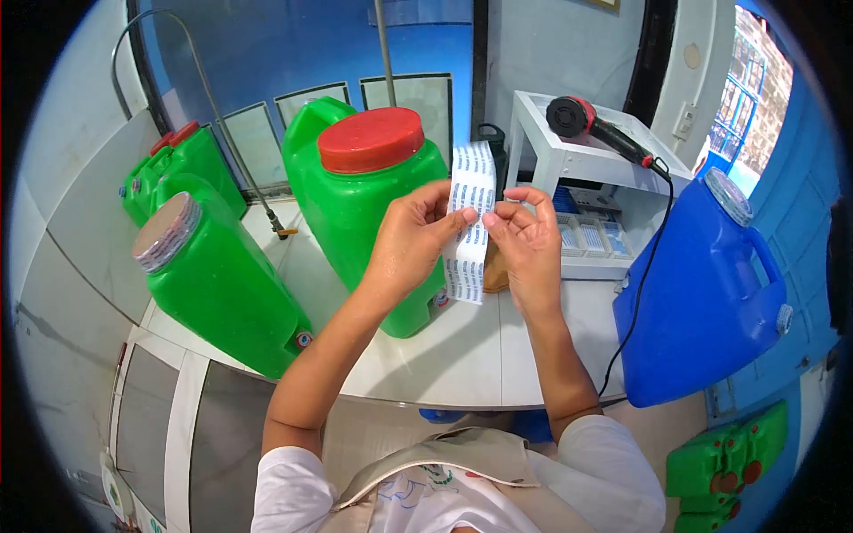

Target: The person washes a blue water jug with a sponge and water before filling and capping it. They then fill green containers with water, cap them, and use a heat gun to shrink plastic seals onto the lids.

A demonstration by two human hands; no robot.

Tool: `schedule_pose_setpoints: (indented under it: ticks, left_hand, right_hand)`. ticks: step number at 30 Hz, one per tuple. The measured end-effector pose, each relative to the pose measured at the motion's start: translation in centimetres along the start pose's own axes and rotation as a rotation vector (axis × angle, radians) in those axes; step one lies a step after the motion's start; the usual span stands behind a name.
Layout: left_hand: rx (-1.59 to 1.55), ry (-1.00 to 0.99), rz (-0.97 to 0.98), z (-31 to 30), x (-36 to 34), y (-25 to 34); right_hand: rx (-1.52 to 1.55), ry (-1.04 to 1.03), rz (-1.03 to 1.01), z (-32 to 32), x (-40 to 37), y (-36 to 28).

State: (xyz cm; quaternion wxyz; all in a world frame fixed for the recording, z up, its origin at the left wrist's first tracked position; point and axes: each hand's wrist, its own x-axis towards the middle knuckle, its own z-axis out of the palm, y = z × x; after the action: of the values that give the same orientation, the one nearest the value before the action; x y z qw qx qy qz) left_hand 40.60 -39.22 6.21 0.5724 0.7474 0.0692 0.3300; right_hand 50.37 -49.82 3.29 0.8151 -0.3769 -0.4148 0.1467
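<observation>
Between my two hands hangs a white plastic-looking strip (469,186) printed with rows of blue marks, upright above the counter. My left hand (410,238) pinches it at mid-height, thumb laid across its face. At its right edge, my right hand (526,253) has thumb and forefinger closed on it, the other fingers curled loosely. Just behind my left hand stands a large green water jug (342,209) with a red screw cap (370,140). Another green jug (218,275), its top covered by a printed wrap (169,233), stands to the left.
On the right, a blue jug (697,293) stands at the counter's edge. A black-and-red heat gun (604,133) lies on the white shelf unit (577,162), its cord trailing down. Green jugs (200,160) stand back left, near a hose (218,115). More green containers (724,462) sit low right.
</observation>
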Motion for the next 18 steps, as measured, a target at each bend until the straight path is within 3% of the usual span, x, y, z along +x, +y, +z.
schedule_pose_setpoints:
  ticks: [3, 6, 7, 9, 10, 12, 18]
  left_hand:
    - [-0.169, 0.148, 0.089, -1.0, -0.2, 1.7]
    - [-0.135, 0.223, 0.139, -3.1, -0.2, 2.9]
    - [-0.148, 0.267, 0.228, -3.9, -0.1, 2.9]
    - [-0.236, 0.293, 0.197, -6.4, 0.3, 2.9]
    - [-0.327, 0.312, 0.163, -7.6, 0.4, 2.8]
    - [-0.419, 0.317, 0.111, -9.1, 0.3, 3.2]
    - [-0.481, 0.363, 0.042, -11.4, 1.9, 1.7]
  right_hand:
    - [0.014, 0.003, -0.072, 2.1, 1.0, -0.8]
    - [-0.009, -0.016, -0.093, 3.2, 2.2, -1.2]
    - [-0.114, -0.045, -0.166, 3.3, 2.7, -1.3]
    - [-0.389, 0.003, -0.326, 3.5, 3.8, -1.5]
    - [-0.387, 0.001, -0.324, 3.6, 4.5, -1.8]
    - [-0.752, -0.055, -0.606, 3.9, 5.8, -2.6]
    - [-1.018, -0.159, -0.468, 4.8, 9.5, -1.7]
